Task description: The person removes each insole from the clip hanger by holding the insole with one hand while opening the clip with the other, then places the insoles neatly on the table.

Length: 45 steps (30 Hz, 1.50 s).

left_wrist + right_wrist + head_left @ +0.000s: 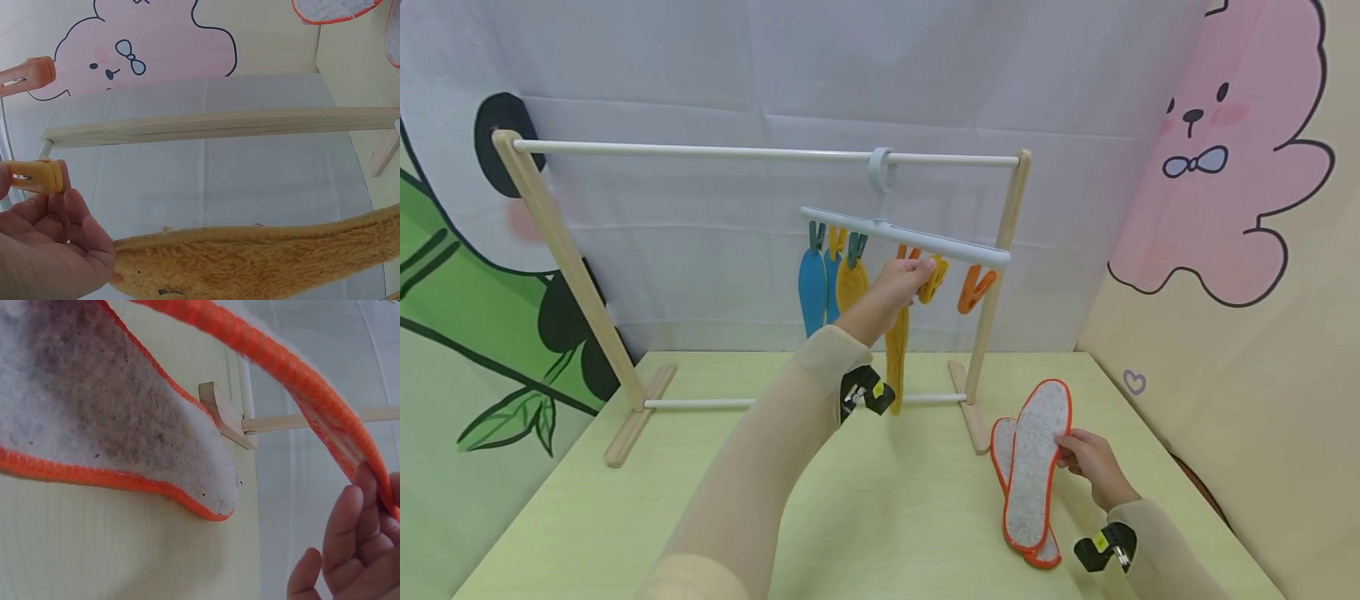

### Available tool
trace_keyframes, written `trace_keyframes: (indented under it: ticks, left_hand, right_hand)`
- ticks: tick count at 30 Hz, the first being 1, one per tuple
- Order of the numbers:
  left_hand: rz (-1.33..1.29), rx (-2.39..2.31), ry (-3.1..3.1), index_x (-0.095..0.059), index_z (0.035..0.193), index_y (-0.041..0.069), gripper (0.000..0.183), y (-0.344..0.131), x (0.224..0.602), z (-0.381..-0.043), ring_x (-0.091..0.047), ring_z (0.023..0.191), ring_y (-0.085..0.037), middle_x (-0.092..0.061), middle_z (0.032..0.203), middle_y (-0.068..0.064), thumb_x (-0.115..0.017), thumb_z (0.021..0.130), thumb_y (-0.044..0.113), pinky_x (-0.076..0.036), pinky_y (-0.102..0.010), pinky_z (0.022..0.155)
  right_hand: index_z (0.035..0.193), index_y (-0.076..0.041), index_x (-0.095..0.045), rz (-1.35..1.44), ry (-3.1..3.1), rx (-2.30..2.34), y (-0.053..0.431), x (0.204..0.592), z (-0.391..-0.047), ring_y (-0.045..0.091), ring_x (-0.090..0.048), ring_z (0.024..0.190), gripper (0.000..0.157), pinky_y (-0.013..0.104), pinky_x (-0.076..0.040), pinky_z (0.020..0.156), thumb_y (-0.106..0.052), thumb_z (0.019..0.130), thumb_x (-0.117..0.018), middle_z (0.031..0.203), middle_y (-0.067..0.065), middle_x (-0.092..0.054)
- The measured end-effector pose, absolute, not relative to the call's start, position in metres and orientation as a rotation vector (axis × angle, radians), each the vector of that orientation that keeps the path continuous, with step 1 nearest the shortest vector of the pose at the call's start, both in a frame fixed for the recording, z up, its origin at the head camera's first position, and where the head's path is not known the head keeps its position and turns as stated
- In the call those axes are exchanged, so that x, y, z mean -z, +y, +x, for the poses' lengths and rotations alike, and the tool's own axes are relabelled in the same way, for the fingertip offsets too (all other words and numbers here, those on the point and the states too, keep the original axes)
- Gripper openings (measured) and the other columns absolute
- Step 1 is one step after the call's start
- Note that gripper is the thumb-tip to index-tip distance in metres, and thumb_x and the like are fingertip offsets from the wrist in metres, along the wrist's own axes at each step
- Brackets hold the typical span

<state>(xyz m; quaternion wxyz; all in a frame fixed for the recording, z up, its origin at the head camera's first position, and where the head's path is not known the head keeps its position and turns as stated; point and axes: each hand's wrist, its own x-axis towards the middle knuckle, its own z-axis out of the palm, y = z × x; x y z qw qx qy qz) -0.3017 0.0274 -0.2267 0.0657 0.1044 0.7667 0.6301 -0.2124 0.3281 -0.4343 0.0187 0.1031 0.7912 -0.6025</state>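
My left hand [889, 293] pinches a yellow clothespin [933, 281] on the light-blue hanger [955, 245], which hangs tilted, its right end lower. In the left wrist view the thumb and a finger sit on the two ends of that yellow clothespin [39, 177]. An empty orange clothespin [975, 290] hangs further right. My right hand [1099, 469] pinches the edge of a grey felt insole [1039, 467] with orange-red trim, raised above the table. A matching insole [1002, 450] lies partly hidden behind it. Below my left wrist hangs a fuzzy mustard-yellow insole [896, 350].
Blue insoles [812, 287] and another yellow insole [852, 286] hang from clothespins on the hanger's left part. A wooden rack with a white rod [700, 152] carries the hanger; its right foot [970, 408] stands left of the grey insoles. Walls rise behind and on the right.
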Motion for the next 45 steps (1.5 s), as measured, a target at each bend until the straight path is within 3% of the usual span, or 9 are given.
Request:
trace_keyframes:
  ticks: [15, 24, 31, 35, 45]
  left_hand:
    - [0.303, -1.887, 2.315, -0.054, 0.087, 0.006, 0.031, 0.027, 0.225, -0.302, -0.039, 0.072, -0.015, -0.038, 0.070, -0.002, -0.045, 0.102, 0.032, -0.033, -0.032, 0.076]
    - [0.300, -1.890, 2.314, -0.060, 0.100, 0.001, 0.033, 0.026, 0.224, -0.301, -0.040, 0.082, -0.016, -0.041, 0.079, -0.002, -0.045, 0.102, 0.031, -0.035, -0.033, 0.081]
    - [0.308, -1.882, 2.312, -0.049, 0.079, 0.007, 0.033, 0.026, 0.225, -0.301, -0.038, 0.074, -0.016, -0.037, 0.071, -0.002, -0.045, 0.102, 0.031, -0.033, -0.033, 0.079]
    - [0.322, -1.888, 2.310, -0.046, 0.076, 0.008, 0.035, 0.025, 0.226, -0.302, -0.038, 0.072, -0.015, -0.037, 0.071, -0.002, -0.046, 0.102, 0.031, -0.032, -0.032, 0.076]
    - [0.327, -1.870, 2.322, -0.057, 0.091, 0.005, 0.031, 0.024, 0.226, -0.304, -0.040, 0.078, -0.017, -0.038, 0.074, -0.002, -0.045, 0.102, 0.031, -0.035, -0.036, 0.085]
  right_hand:
    - [0.080, -0.010, -0.061, 0.312, 2.451, 1.848, 0.327, 0.436, -0.212, 0.008, -0.057, 0.060, 0.020, 0.028, -0.042, 0.064, -0.014, 0.097, -0.052, 0.062, -0.006, -0.057]
    - [0.082, -0.008, -0.061, 0.314, 2.470, 1.795, 0.327, 0.439, -0.213, 0.011, -0.058, 0.061, 0.019, 0.031, -0.041, 0.066, -0.014, 0.097, -0.051, 0.062, -0.004, -0.057]
    - [0.084, -0.005, -0.062, 0.274, 2.492, 1.745, 0.332, 0.434, -0.212, 0.012, -0.058, 0.063, 0.019, 0.032, -0.043, 0.066, -0.013, 0.097, -0.050, 0.065, -0.004, -0.057]
    - [0.085, -0.003, -0.062, 0.235, 2.514, 1.704, 0.334, 0.429, -0.213, 0.013, -0.057, 0.064, 0.021, 0.032, -0.043, 0.065, -0.014, 0.098, -0.050, 0.067, -0.003, -0.057]
    - [0.078, -0.003, -0.060, 0.127, 2.544, 1.519, 0.327, 0.420, -0.219, 0.013, -0.055, 0.063, 0.022, 0.032, -0.042, 0.064, -0.015, 0.095, -0.052, 0.066, -0.003, -0.056]
